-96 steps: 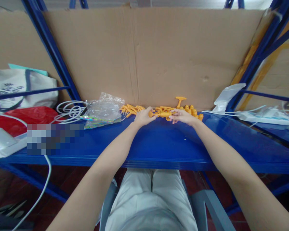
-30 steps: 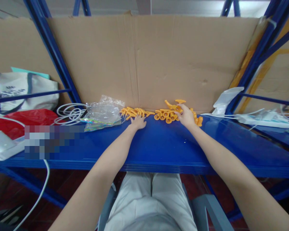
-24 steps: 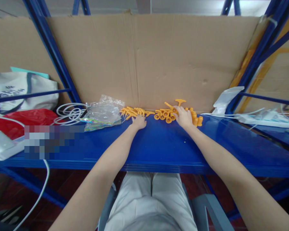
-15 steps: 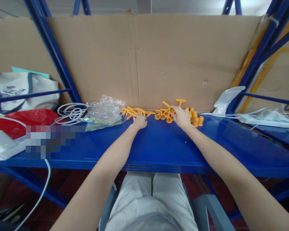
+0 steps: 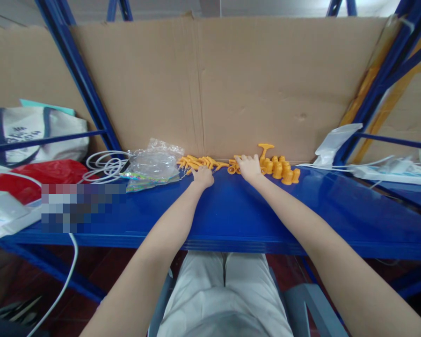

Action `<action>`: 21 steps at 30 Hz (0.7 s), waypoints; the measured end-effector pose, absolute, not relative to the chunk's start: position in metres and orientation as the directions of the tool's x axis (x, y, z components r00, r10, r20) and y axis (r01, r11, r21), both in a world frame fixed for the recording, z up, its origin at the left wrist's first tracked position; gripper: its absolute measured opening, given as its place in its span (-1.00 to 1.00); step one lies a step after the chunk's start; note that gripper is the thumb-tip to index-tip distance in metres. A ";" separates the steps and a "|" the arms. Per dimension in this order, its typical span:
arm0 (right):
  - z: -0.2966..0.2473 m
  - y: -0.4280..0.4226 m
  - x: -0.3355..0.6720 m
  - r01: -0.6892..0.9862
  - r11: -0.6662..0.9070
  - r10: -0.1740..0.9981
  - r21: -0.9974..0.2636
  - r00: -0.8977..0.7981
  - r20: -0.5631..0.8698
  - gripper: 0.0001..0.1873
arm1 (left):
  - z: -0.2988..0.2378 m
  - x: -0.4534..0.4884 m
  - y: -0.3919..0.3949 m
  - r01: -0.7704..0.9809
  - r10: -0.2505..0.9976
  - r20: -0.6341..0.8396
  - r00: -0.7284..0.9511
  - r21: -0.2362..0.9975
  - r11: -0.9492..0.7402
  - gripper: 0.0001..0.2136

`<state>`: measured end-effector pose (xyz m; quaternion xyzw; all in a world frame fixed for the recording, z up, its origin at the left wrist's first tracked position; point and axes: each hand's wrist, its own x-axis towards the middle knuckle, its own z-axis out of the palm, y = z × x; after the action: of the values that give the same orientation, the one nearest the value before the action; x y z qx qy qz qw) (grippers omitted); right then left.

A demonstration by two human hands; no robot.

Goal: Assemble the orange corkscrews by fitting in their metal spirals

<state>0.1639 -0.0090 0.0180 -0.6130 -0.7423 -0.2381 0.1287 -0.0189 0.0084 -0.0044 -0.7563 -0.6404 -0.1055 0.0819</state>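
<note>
My left hand (image 5: 203, 177) rests with fingers apart on a pile of orange branched plastic pieces (image 5: 194, 162), some with thin metal chains. One Y-shaped orange piece (image 5: 221, 164) sticks out to its right. My right hand (image 5: 250, 167) lies palm down, fingers spread, over orange flared pieces with round open mouths (image 5: 231, 170), hiding most of them. Just right of it, several orange cup-like pieces (image 5: 277, 170) stand upright in rows. Behind these, an orange T-shaped piece (image 5: 266, 149) rises. I cannot see anything held in either hand.
Clear plastic bags (image 5: 150, 164) and a coiled white cable (image 5: 107, 166) lie to the left, beside a red bag (image 5: 56, 172) and a canvas bag (image 5: 59, 133). A cardboard sheet (image 5: 231, 89) walls off the back of the blue table (image 5: 231, 220). White power strip (image 5: 389, 172) at right.
My right hand has moved left, off the upright cup-like pieces and onto the flared ones. A slanted orange piece by its fingers no longer shows. My left hand has barely moved.
</note>
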 end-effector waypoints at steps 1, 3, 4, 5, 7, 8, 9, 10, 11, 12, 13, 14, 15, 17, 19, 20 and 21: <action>0.015 -0.009 0.162 0.972 0.131 0.856 0.193 -0.209 0.472 -0.47 | -0.005 -0.019 0.008 0.988 0.952 0.267 0.149 0.008 -0.156 -0.55; 0.010 -0.010 0.159 0.973 0.129 0.863 0.193 -0.206 0.461 -0.44 | -0.004 -0.019 0.006 0.989 0.949 0.284 0.138 0.004 -0.145 -0.55; 0.008 -0.011 0.158 0.972 0.129 0.866 0.195 -0.206 0.455 -0.43 | -0.003 -0.019 0.005 0.989 0.944 0.300 0.140 0.006 -0.149 -0.56; 0.006 -0.012 0.158 0.972 0.128 0.870 0.195 -0.205 0.448 -0.41 | -0.003 -0.019 0.004 0.987 0.936 0.318 0.150 0.013 -0.163 -0.56; 0.003 -0.013 0.158 0.975 0.124 0.876 0.187 -0.196 0.440 -0.39 | -0.001 -0.018 0.003 0.975 0.917 0.346 0.196 0.033 -0.221 -0.57; 0.002 -0.013 0.158 0.976 0.124 0.877 0.179 -0.193 0.441 -0.38 | -0.001 -0.017 0.003 0.965 0.909 0.348 0.229 0.037 -0.258 -0.56; 0.001 -0.014 0.159 0.977 0.129 0.876 0.170 -0.193 0.443 -0.37 | -0.002 -0.016 0.003 0.956 0.903 0.339 0.263 0.035 -0.291 -0.56; 0.002 -0.014 0.159 0.978 0.135 0.874 0.160 -0.193 0.447 -0.36 | -0.003 -0.016 0.004 0.949 0.902 0.321 0.289 0.027 -0.314 -0.55; 0.003 -0.015 0.160 0.979 0.139 0.872 0.148 -0.192 0.450 -0.35 | -0.004 -0.015 0.005 0.946 0.906 0.295 0.304 0.017 -0.323 -0.54; 0.005 -0.016 0.161 0.980 0.142 0.872 0.136 -0.189 0.451 -0.35 | -0.006 -0.015 0.006 0.946 0.914 0.264 0.309 0.010 -0.323 -0.53; 0.008 -0.017 0.162 0.982 0.144 0.875 0.125 -0.185 0.448 -0.34 | -0.008 -0.014 0.008 0.949 0.923 0.233 0.305 0.008 -0.316 -0.53; 0.012 -0.019 0.163 0.983 0.145 0.877 0.114 -0.181 0.445 -0.33 | -0.009 -0.014 0.009 0.952 0.932 0.206 0.299 0.011 -0.307 -0.53; 0.017 -0.022 0.165 0.983 0.147 0.877 0.106 -0.179 0.446 -0.34 | -0.011 -0.014 0.011 0.954 0.938 0.184 0.293 0.017 -0.301 -0.53; 0.026 -0.027 0.173 0.982 0.156 0.867 0.104 -0.187 0.463 -0.36 | -0.013 -0.015 0.013 0.955 0.945 0.157 0.288 0.027 -0.296 -0.53; 0.034 -0.032 0.185 0.980 0.165 0.838 0.111 -0.199 0.509 -0.39 | -0.013 -0.016 0.014 0.955 0.946 0.152 0.287 0.031 -0.295 -0.51; 0.036 -0.034 0.193 0.979 0.172 0.821 0.108 -0.204 0.533 -0.40 | -0.013 -0.016 0.014 0.956 0.947 0.151 0.282 0.033 -0.290 -0.51; 0.036 -0.036 0.203 0.980 0.181 0.802 0.088 -0.199 0.564 -0.41 | -0.012 -0.016 0.014 0.958 0.950 0.146 0.276 0.035 -0.284 -0.50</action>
<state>0.2028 -0.0357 0.0361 -0.6003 -0.7418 -0.2217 0.2005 -0.0159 0.0139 -0.0120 -0.7982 -0.5977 -0.0691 0.0298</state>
